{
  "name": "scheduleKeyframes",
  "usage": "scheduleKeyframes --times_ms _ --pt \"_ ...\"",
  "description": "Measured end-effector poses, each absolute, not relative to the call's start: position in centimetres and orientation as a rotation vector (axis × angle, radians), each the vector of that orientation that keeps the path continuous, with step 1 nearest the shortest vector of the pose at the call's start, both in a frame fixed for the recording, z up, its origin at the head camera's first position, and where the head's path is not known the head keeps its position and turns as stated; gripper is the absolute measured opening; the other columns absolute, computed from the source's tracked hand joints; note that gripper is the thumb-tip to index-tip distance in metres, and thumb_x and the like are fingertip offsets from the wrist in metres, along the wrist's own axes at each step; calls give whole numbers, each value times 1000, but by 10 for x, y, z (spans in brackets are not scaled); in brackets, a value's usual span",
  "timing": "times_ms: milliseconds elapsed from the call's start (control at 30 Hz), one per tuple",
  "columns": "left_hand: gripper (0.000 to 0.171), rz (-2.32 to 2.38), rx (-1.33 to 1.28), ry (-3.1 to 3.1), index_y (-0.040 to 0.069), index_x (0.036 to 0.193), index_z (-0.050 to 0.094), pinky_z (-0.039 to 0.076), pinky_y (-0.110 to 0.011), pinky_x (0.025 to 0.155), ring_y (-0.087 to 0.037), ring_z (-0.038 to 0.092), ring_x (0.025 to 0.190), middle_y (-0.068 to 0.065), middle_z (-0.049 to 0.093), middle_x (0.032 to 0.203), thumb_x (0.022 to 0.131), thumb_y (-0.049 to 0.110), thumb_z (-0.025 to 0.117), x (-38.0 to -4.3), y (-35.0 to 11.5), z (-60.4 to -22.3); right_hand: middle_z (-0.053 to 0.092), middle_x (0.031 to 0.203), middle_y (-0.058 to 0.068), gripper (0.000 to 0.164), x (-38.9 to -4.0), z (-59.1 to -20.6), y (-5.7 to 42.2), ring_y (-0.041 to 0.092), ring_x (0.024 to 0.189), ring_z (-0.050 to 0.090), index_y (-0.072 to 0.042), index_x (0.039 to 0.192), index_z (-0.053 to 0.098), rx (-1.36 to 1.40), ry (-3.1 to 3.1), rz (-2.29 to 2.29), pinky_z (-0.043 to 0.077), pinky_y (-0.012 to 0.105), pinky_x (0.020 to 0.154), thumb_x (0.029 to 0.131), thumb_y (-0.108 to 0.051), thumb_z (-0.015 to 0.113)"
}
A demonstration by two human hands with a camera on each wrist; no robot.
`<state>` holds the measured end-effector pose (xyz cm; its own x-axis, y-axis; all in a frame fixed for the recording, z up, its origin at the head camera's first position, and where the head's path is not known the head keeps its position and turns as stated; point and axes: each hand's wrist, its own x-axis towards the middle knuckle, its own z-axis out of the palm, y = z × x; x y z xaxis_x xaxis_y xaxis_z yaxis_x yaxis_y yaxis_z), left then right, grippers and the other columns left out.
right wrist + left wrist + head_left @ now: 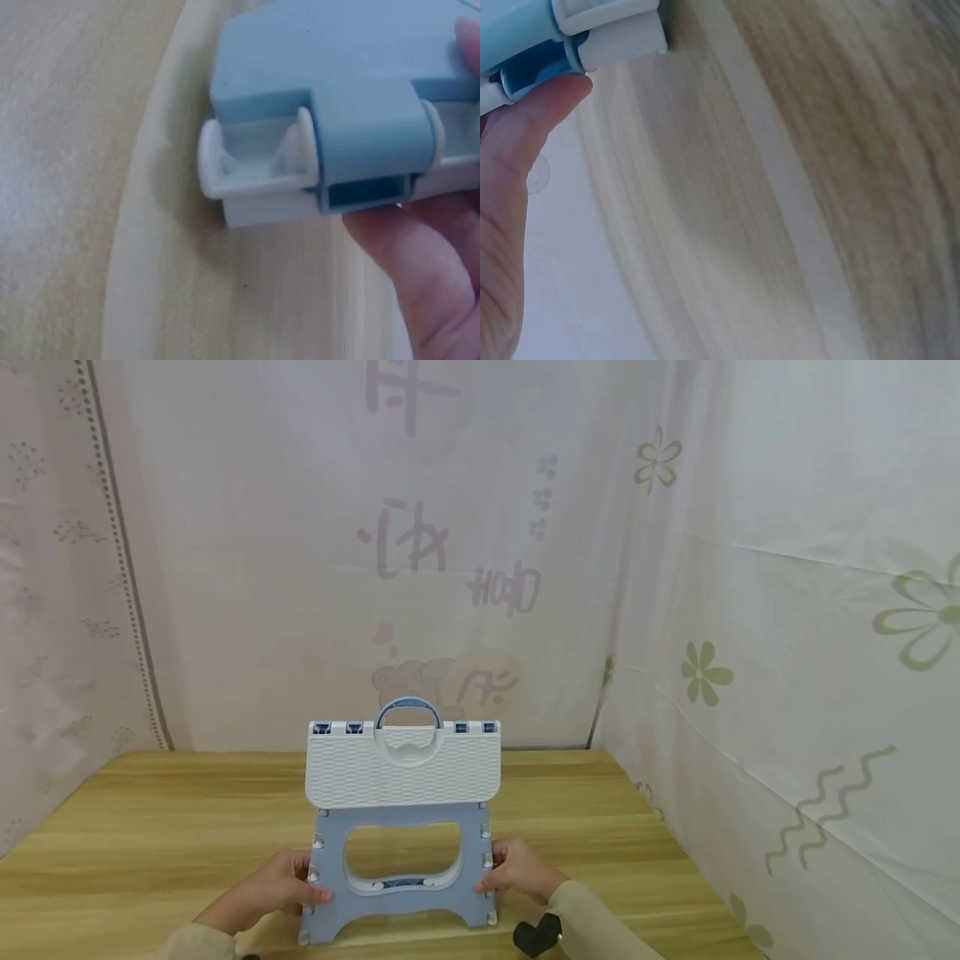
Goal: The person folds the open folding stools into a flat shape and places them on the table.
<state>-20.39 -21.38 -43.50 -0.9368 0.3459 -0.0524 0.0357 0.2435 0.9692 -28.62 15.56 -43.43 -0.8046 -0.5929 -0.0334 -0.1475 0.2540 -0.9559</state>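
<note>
A folding step stool, folded flat, stands upright near the front of the table in the head view. Its top panels are white with a woven texture, its legs are blue-grey, and a carry handle arches above. My left hand grips the left leg edge, thumb on the front face and fingers behind. On the opposite edge my right hand holds the stool the same way. The left wrist view shows a hinged corner of the stool over the finger. In the right wrist view, fingers curl under the hinged edge.
A wood-grain table lies under the stool. Light patterned curtains hang behind it and on both sides, the right one close along the table's edge. A black object sits at the right wrist.
</note>
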Motion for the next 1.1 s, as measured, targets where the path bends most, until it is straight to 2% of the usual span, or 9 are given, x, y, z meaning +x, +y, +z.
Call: scheduleKeyframes --times_ms 267,567,1100 --pt "47 1760 324 2224 -19 112 51 55 -51 72 -25 65 85 -12 68 93 82 8 75 -203 -215 -440 65 77 3 27 -284 -435 156 13 72 61 17 95 63 -654 2078 -1599 51 24 61 73 7 73" --pt "40 1767 355 2200 -19 107 53 56 -49 71 -26 67 83 -13 70 91 83 6 73 -202 -215 -441 64 74 2 28 -286 -439 157 10 68 57 18 96 61 -672 2025 -1609 46 21 55 73 6 72" --pt "47 1757 331 2177 -19 111 51 55 -51 70 -24 66 82 -10 69 91 83 10 74 -203 -217 -444 64 74 1 25 -284 -432 157 9 68 59 17 94 62 -645 2053 -1569 48 20 55 74 7 72"
